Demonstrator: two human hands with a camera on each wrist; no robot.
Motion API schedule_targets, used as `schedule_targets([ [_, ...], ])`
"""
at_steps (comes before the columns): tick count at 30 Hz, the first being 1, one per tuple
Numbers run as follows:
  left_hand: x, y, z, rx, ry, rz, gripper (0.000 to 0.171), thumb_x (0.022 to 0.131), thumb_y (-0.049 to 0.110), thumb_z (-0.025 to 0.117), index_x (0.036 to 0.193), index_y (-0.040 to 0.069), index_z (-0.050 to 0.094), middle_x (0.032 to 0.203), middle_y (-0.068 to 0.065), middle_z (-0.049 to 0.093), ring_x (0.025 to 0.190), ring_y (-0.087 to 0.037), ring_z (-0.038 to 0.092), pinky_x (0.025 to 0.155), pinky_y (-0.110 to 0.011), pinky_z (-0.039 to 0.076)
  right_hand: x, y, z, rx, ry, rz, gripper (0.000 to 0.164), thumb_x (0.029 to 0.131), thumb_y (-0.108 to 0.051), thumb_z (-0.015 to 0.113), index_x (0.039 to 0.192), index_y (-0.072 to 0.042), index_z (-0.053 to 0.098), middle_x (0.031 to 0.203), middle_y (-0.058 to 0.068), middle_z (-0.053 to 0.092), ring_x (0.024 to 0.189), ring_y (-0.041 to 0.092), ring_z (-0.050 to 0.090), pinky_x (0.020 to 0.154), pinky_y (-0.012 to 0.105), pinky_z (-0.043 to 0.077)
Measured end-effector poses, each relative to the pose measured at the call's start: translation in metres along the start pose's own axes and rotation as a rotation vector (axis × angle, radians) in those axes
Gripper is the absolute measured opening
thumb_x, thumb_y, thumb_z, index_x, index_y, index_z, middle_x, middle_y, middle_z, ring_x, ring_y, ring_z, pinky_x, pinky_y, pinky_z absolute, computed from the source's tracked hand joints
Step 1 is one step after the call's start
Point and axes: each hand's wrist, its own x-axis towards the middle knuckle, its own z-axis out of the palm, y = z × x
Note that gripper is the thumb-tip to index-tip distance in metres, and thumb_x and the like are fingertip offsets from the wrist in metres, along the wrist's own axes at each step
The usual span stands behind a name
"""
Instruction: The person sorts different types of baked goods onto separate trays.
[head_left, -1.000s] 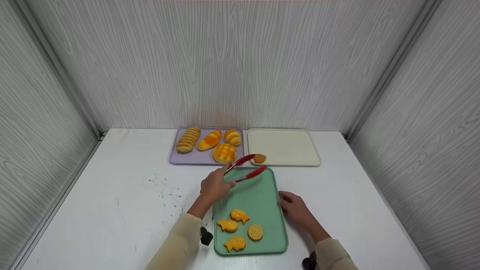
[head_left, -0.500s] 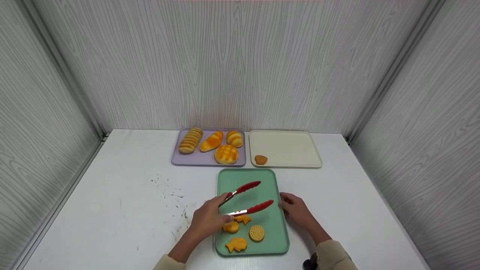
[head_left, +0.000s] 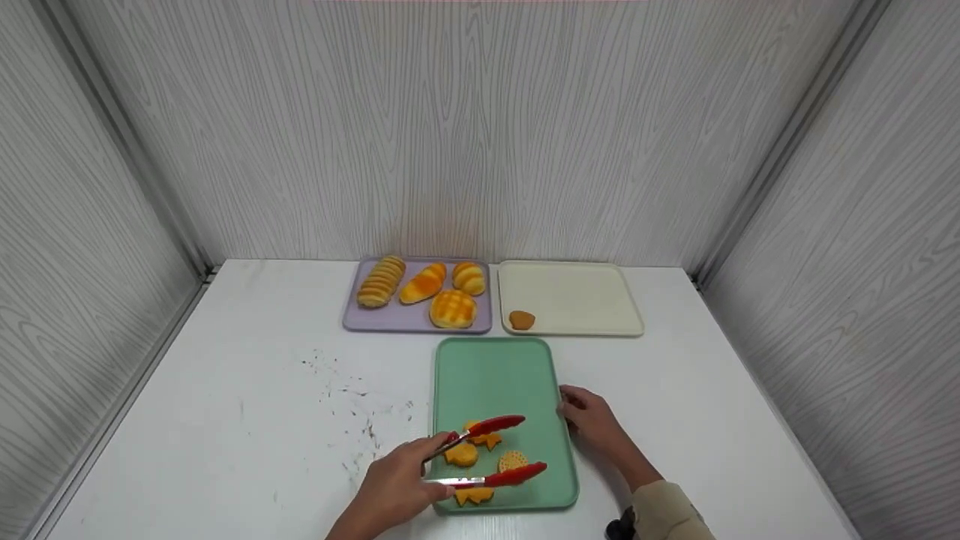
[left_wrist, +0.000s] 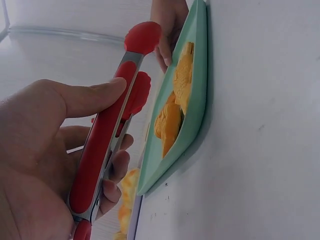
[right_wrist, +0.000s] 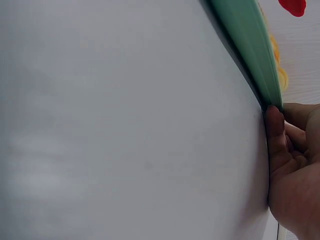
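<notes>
My left hand (head_left: 397, 484) grips a pair of tongs (head_left: 499, 426) with red tips, their arms spread apart. The tips hang over the near part of a green tray (head_left: 495, 375). Several yellow-orange biscuits lie there: fish-shaped ones (head_left: 461, 455) and a round dotted biscuit (head_left: 512, 459) partly covered by the lower tip. Nothing sits between the tongs (left_wrist: 105, 150) in the left wrist view, where thumb and fingers wrap the handles. My right hand (head_left: 592, 424) pinches the tray's right rim; in the right wrist view its thumb and finger (right_wrist: 275, 120) meet at the edge.
Behind, a lilac tray (head_left: 390, 321) carries several bread pieces, among them a round checked bun (head_left: 453, 308). Beside it a cream tray (head_left: 577, 296) bears one small brown piece (head_left: 522, 320). Dark specks (head_left: 352, 391) mark the white table (head_left: 262, 397). Wood-grain panels (head_left: 480, 135) enclose it.
My left hand has drawn the tongs back toward me, from beside the small brown piece on the cream tray to above the biscuits. My right hand stays at the tray's rim.
</notes>
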Motion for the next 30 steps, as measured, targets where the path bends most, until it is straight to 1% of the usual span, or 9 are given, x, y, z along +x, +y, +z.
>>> schedule_targets([
  [1,-0.003,0.0,0.0,0.004,-0.006,0.008,0.077,0.078,0.037,0.085,0.147,0.021,0.054,0.138,-0.006,0.062,0.106,-0.023,0.062,0.09,-0.055,0.054,-0.004,-0.007,0.0,-0.001,-0.005,-0.003,0.043,0.102,-0.009,0.056,0.141,0.009,0.051,0.105,0.019,0.064,0.077,0.016,0.056,0.06,0.025,0.045],
  [2,-0.006,-0.001,0.001,0.005,-0.01,0.012,0.076,0.078,0.037,0.085,0.146,0.021,0.054,0.137,-0.006,0.063,0.107,-0.024,0.062,0.091,-0.056,0.053,-0.004,-0.007,0.0,-0.002,-0.003,0.0,0.042,0.102,-0.008,0.056,0.14,0.008,0.052,0.104,0.018,0.064,0.077,0.016,0.056,0.061,0.026,0.045],
  [4,-0.01,-0.001,0.002,0.015,-0.012,0.013,0.076,0.079,0.038,0.085,0.146,0.02,0.055,0.138,-0.007,0.062,0.116,-0.028,0.061,0.096,-0.06,0.051,-0.004,-0.006,-0.001,-0.002,-0.002,0.001,0.042,0.102,-0.009,0.057,0.14,0.006,0.053,0.103,0.017,0.064,0.077,0.016,0.056,0.061,0.026,0.046],
  [6,-0.013,-0.002,0.002,0.024,-0.015,0.011,0.077,0.079,0.039,0.084,0.147,0.019,0.054,0.14,-0.008,0.062,0.123,-0.031,0.059,0.099,-0.062,0.048,-0.001,0.0,-0.001,-0.007,0.006,-0.003,0.041,0.102,-0.012,0.057,0.14,0.004,0.055,0.103,0.014,0.064,0.078,0.016,0.057,0.062,0.026,0.046],
  [8,-0.013,-0.003,0.003,0.032,-0.022,0.001,0.077,0.08,0.039,0.084,0.147,0.018,0.054,0.141,-0.008,0.061,0.128,-0.034,0.056,0.101,-0.063,0.046,0.005,0.013,0.0,-0.016,0.021,0.001,0.041,0.102,-0.014,0.058,0.14,0.001,0.056,0.103,0.011,0.064,0.079,0.015,0.057,0.062,0.027,0.047],
  [15,-0.011,-0.006,0.009,0.082,-0.011,-0.019,0.071,0.081,0.033,0.084,0.145,0.019,0.057,0.138,-0.008,0.063,0.126,-0.033,0.058,0.101,-0.063,0.046,0.006,0.015,0.002,-0.035,0.027,0.02,0.041,0.102,-0.014,0.058,0.14,0.001,0.056,0.106,0.011,0.065,0.08,0.015,0.059,0.065,0.028,0.049],
  [20,-0.008,-0.006,0.011,0.131,0.011,0.005,0.062,0.082,0.028,0.082,0.14,0.018,0.062,0.131,-0.005,0.067,0.122,-0.031,0.061,0.099,-0.061,0.048,0.006,0.014,0.002,-0.022,0.029,0.011,0.043,0.101,-0.015,0.059,0.14,0.001,0.056,0.11,0.013,0.065,0.081,0.015,0.058,0.064,0.027,0.048],
  [25,-0.007,-0.005,0.012,0.163,0.02,0.021,0.059,0.083,0.028,0.081,0.139,0.017,0.063,0.131,-0.004,0.068,0.122,-0.031,0.062,0.099,-0.061,0.048,0.006,0.015,0.001,-0.041,0.024,-0.008,0.042,0.101,-0.014,0.059,0.139,0.003,0.055,0.103,0.013,0.065,0.076,0.013,0.059,0.061,0.026,0.047],
  [30,-0.008,-0.005,0.014,0.194,0.043,0.044,0.059,0.084,0.031,0.081,0.138,0.018,0.063,0.13,-0.004,0.068,0.122,-0.03,0.062,0.099,-0.059,0.049,0.007,0.015,0.001,-0.069,0.027,0.003,0.04,0.101,-0.014,0.059,0.139,0.0,0.057,0.097,0.009,0.065,0.074,0.014,0.06,0.061,0.026,0.048],
])
